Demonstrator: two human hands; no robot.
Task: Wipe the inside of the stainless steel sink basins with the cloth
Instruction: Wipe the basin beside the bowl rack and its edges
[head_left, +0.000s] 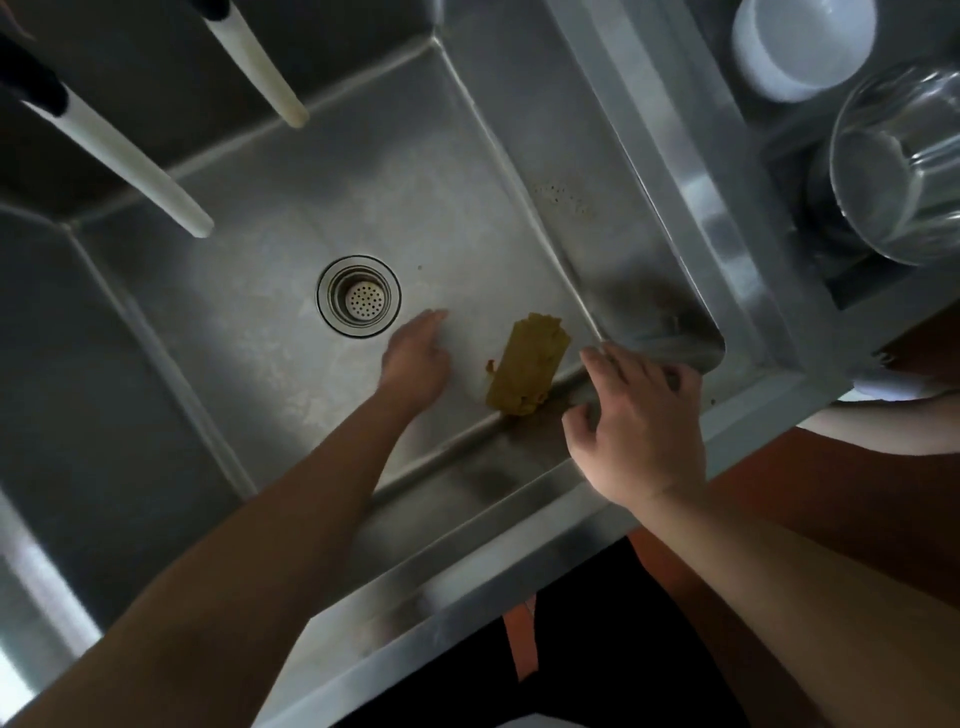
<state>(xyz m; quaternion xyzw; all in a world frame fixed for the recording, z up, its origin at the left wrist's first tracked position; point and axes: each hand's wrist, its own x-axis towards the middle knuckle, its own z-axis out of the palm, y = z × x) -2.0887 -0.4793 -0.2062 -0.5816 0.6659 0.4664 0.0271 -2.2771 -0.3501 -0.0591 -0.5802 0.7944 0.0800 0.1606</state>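
Observation:
A yellow-brown cloth (527, 364) lies folded on the floor of the stainless steel sink basin (291, 332), close to its near right corner. My left hand (415, 358) reaches down into the basin just left of the cloth, fingers straight and pointing toward the drain, holding nothing. My right hand (636, 421) hovers above the basin's near wall, right of the cloth, fingers loosely spread and empty. Neither hand touches the cloth.
A round drain strainer (359, 296) sits mid-basin. Two white faucet spouts (114, 140) hang over the far left. A second basin (67, 364) lies to the left. On the right ledge stand a white bowl (800, 44) and a clear glass bowl (898, 166).

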